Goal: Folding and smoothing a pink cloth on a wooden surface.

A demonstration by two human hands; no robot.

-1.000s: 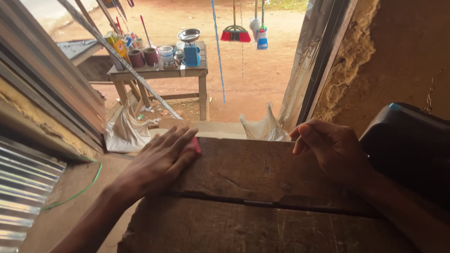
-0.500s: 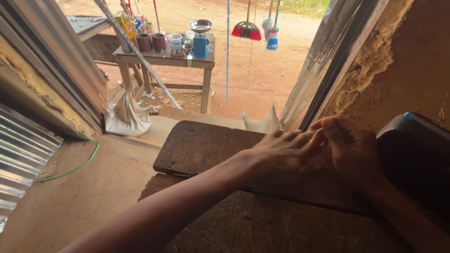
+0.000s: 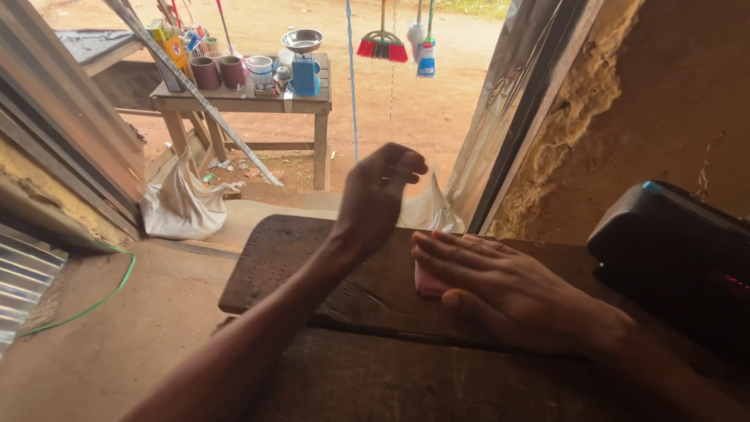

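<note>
While the head camera looks down over a dark wooden board, these lines list what it shows.

Head view, right hand: the right hand lies flat, palm down, fingers pressed together and stretched out to the left, resting on a small pink piece.
Head view, pink piece: the pink piece sits on the board under the right fingertips; only its left edge shows, so I cannot tell its shape.
Head view, left hand: the left hand is lifted above the board, wrist bent, fingers curled loosely; its fingertips are blurred, and I cannot tell whether they pinch anything.
Head view, wooden board: the wooden board is dark and worn, with a rounded far corner, lying over a lower wooden surface.
Head view, black box: a black box with a small blue spot on top stands just right of the right forearm, against the mud wall.
Head view, outside table: a wooden table stands outdoors on red earth, carrying a blue scale with a metal bowl, and cups.
Head view, white sack: a white sack leans by the doorway.
Head view, broom: a red broom hangs above the doorway.
</note>
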